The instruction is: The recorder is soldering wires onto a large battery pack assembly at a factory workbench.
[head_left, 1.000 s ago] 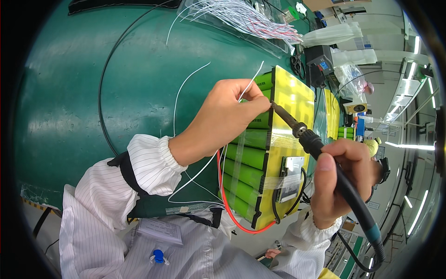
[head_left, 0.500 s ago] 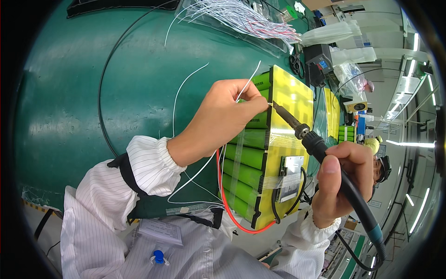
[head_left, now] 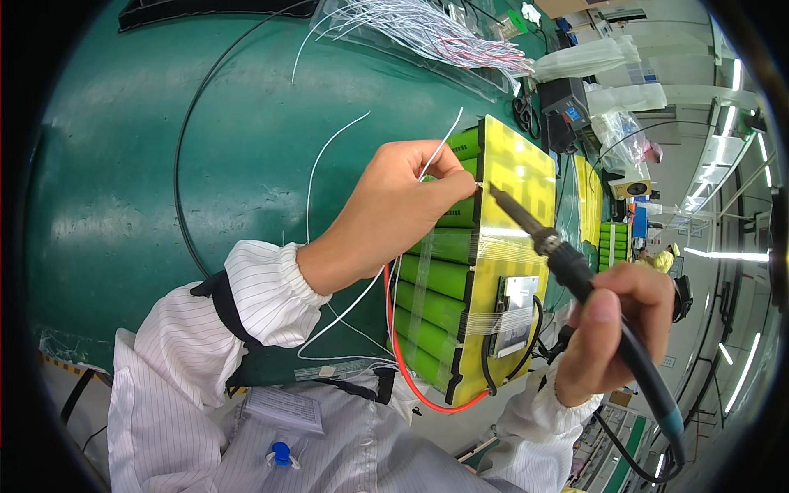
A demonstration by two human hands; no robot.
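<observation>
A battery pack [head_left: 514, 226] of green cylindrical cells with a yellow face stands on the green bench. My left hand [head_left: 408, 193] pinches a thin white wire [head_left: 450, 130] at the pack's left edge, and the wire's end is mostly hidden by the fingertips. In my right hand [head_left: 618, 329] is a black-handled soldering iron [head_left: 567, 259]; its tip points at the yellow face near my left fingertips, a small gap away. A small circuit board [head_left: 516, 312] is strapped to the face. Red and black leads come off the pack's near end.
A clear tray with a bundle of white wires [head_left: 427, 33] lies at the back. Scissors [head_left: 526, 115] and a dark soldering station [head_left: 565, 103] are beyond the pack. A black cable [head_left: 177, 164] curves across the bench [head_left: 115, 181]. Another person is far right.
My right hand has drawn the soldering iron back, right and slightly down, so its tip has come off the spot by my left fingertips. The left hand has stayed put.
</observation>
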